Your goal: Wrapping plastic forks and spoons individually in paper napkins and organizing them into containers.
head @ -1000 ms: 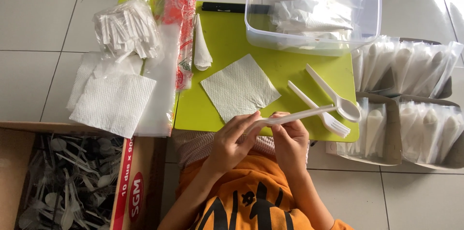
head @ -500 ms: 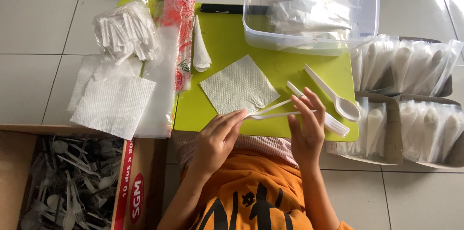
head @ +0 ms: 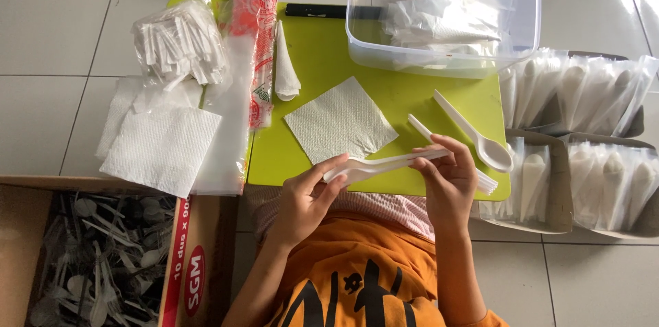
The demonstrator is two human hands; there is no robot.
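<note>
Left hand (head: 305, 196) half curled, thumb and fingertips pinched on the bowl end of white plastic cutlery (head: 384, 162) held level above the near edge of the green mat (head: 329, 45). Right hand (head: 449, 179) loosely closed round the handle end of the same cutlery, fingers bent over it. Just beyond, lying on the mat: a flat paper napkin (head: 340, 121) and a loose white spoon (head: 477, 134).

A clear plastic tub (head: 528, 18) of wrapped packets sits at upper right on a lime-green mat (head: 322, 59); a bag of white straws (head: 180, 40) and stacked napkins (head: 161, 148) lie at left; a cardboard box (head: 195, 258) of cutlery fills the lower left corner.
</note>
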